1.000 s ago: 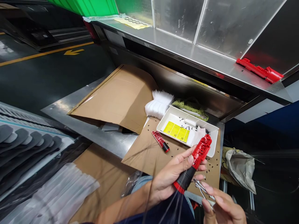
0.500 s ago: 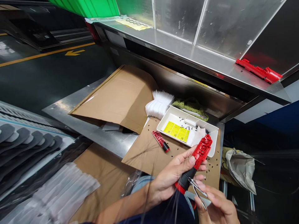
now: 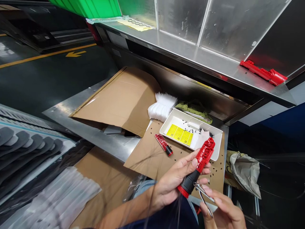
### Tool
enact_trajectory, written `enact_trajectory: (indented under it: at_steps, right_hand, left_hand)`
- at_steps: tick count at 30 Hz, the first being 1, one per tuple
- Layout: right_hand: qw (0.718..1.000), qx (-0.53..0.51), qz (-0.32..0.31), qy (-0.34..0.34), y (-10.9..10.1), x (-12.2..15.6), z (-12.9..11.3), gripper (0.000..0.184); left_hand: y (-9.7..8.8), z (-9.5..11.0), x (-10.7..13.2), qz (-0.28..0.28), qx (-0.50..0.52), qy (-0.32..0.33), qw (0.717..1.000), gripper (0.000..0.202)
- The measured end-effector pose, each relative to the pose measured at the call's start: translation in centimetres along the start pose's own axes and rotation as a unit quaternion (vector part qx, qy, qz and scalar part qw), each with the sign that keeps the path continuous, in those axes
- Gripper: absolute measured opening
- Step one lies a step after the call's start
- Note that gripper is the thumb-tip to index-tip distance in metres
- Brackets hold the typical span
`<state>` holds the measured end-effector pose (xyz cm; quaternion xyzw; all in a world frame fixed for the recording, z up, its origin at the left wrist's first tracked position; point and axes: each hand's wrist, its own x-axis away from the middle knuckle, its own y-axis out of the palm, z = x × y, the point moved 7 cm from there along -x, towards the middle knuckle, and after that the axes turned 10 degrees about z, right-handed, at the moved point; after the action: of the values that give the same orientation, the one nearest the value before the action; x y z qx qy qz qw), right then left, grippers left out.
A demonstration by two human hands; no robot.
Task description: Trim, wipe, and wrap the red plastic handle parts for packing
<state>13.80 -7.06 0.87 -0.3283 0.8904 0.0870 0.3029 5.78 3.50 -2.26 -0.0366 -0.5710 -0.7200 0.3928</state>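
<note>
You're working over a steel bench point(image 3: 95, 127) with a folded cardboard sheet point(image 3: 152, 162) on it, and a steel shelf point(image 3: 181, 44) runs along its far side. On the cardboard sit a white tray point(image 3: 166, 130) and, to its left, a smaller red part point(image 3: 163, 144). Your left hand point(image 3: 176, 181) is closed firmly round a red-and-black moulded part point(image 3: 188, 184), held up just short of the tray. Your right hand point(image 3: 224, 213) pinches small steel snips point(image 3: 203, 192), their tips against the part's black end. A slip of the snips could nick your left fingers, since they sit close to the tips. Loose black bits point(image 3: 214, 171) litter the cardboard, so anything dropped would be hard to pick out. The tray's near corner sits just beyond the part's red end and could catch it.
</note>
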Motion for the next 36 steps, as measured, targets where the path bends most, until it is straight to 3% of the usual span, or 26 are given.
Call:
enact_trajectory:
  at_steps: [10, 17, 22, 31, 36]
  right_hand:
    - [0.998, -0.023, 0.044, 0.036, 1.1, 0.5, -0.2, 0.015]
    - [0.999, -0.027, -0.02, -0.028, 0.3, -0.5, 0.2, 0.015]
    - [1.0, -0.001, 0.006, -0.013, -0.4, -0.7, 0.5, 0.015]
    - [0.993, -0.066, 0.047, 0.083, 1.1, 0.4, 0.2, 0.016]
    - [0.997, -0.057, 0.026, 0.048, 1.0, 0.2, 0.2, 0.018]
  left_hand:
    - [0.1, 0.0, -0.2, -0.012, -0.002, 0.005, 1.0, 0.047]
    - [0.2, 0.1, -0.4, -0.023, -0.014, 0.0, 1.0, 0.05]
    - [0.3, 0.2, -0.4, -0.024, -0.005, -0.002, 1.0, 0.047]
    - [0.2, 0.1, -0.5, -0.011, 0.009, -0.003, 1.0, 0.048]
    - [0.5, 0.2, -0.4, -0.008, 0.004, -0.007, 1.0, 0.046]
